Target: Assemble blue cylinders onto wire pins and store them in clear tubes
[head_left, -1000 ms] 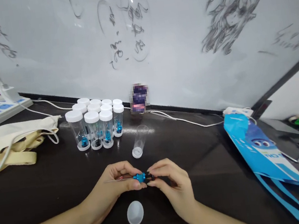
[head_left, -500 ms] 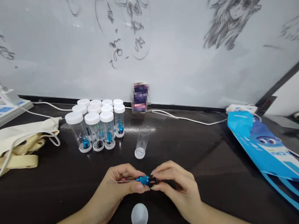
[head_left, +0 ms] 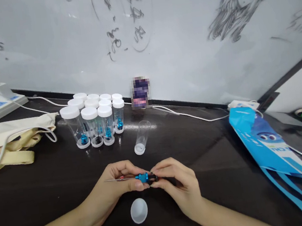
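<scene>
Centrally, both hands meet low over the dark table, each pinching one end of a small part.
Left hand: the left hand (head_left: 116, 186) lies on the dark brown tabletop (head_left: 51, 178), its fingers curled narrow around the small blue metal piece (head_left: 142, 177); a thin metal pin with a red mark (head_left: 117, 179) sticks out leftward under the fingers.
Right hand: the right hand (head_left: 179, 189) pinches the small black end piece (head_left: 153, 178) between thumb and forefinger, closed tight on it.
Held part: blue piece and black piece touch end to end, lying level, near the front middle of the table between the two hands.
Loose lid: a round white plastic lid (head_left: 139, 211) lies flat on the table just nearer than the hands, touching neither.
Open vial: an empty clear plastic vial (head_left: 142, 137) stands tilted, beyond the hands, lidless, with its white end down.
Vial group: a cluster of clear plastic vials with white caps (head_left: 96, 116) stands farther left, upright, close together; several hold small blue parts.
Left side: a cream cloth bag (head_left: 7, 143) lies far left.
Right side: a blue printed bag with long straps (head_left: 266, 142) lies at the right edge.
Back: a white board with pen drawings (head_left: 184, 30) rises behind the table.
</scene>
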Demonstrator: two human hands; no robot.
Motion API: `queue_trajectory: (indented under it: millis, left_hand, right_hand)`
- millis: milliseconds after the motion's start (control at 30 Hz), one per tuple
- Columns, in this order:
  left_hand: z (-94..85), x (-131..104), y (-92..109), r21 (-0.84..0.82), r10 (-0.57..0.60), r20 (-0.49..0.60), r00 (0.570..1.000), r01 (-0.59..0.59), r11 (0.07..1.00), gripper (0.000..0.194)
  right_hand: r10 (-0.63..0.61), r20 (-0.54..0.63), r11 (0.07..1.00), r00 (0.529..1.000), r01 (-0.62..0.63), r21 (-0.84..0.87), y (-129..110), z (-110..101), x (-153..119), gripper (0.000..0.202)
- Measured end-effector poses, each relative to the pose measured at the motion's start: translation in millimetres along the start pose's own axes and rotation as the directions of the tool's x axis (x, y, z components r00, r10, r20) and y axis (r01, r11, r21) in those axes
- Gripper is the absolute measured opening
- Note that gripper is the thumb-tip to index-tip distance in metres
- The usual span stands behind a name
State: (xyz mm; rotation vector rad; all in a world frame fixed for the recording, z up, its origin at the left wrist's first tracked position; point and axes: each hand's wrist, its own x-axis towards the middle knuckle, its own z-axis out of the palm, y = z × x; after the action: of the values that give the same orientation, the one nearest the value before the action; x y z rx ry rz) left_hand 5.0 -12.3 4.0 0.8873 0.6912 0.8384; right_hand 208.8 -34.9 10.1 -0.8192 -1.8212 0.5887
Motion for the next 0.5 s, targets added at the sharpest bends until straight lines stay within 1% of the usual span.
queue_trajectory:
  millis: [333,500]
  left_hand:
    - [-0.4,0.5,-1.1,0.001,0.006,0.012,1.0,-0.006,1.0,0.012]
    - [-1.5,1.2,-1.8,-0.017,0.014,0.044,0.999,-0.013,1.0,0.014]
  right_hand:
    - [-0.012,0.013,0.999,1.0,0.013,-0.049,-1.5,-0.6,-1.7,0.02]
    - [-0.046,0.044,0.997,0.998,0.048,-0.052,0.3,-1.6,-4.2,0.023]
